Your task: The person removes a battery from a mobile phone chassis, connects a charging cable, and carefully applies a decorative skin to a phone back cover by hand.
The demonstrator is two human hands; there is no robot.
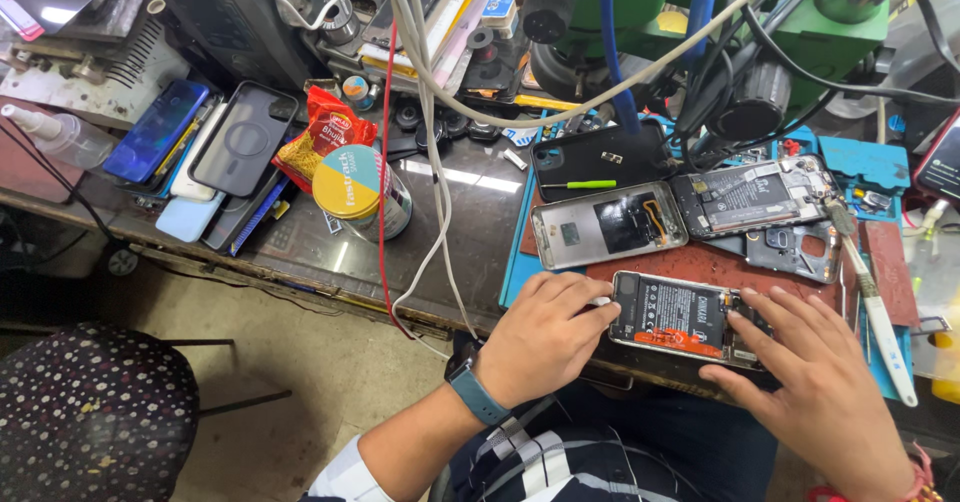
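At the near edge of the bench, on the red mat point(700, 267), we've got an opened phone point(683, 318) lying flat w/ its back off, black battery and orange strip showing. Our left hand point(545, 337) sits at its left end, fingers curled, fingertips point(600, 307) touching the phone's edge; looks like a small white bit is pinched there, but we can't tell for sure. A blue-grey watch point(473, 390) is on that wrist. Our right hand point(815, 372) lies spread over the phone's right end, fingers extended and pressing down on it, not wrapped round it.

Just behind, two more opened phones lie on the mat: a silver frame point(605, 224) w/ a black patch and orange flex, and next to it a second opened phone point(755, 197) w/ battery exposed. A black back cover point(600, 157) w/ a green-handled screwdriver point(580, 184) on it is further back. A white tool point(880, 317) lies to the right of our right hand, angled along the mat.

On the left of the bench: a round tin w/ a teal-yellow lid point(352, 184), a red snack packet point(325, 132), a stack of phone cases point(215, 157), a spray bottle point(60, 134). White and red cables point(420, 162) hang across the bench. A dotted stool point(90, 412) stands lower left.
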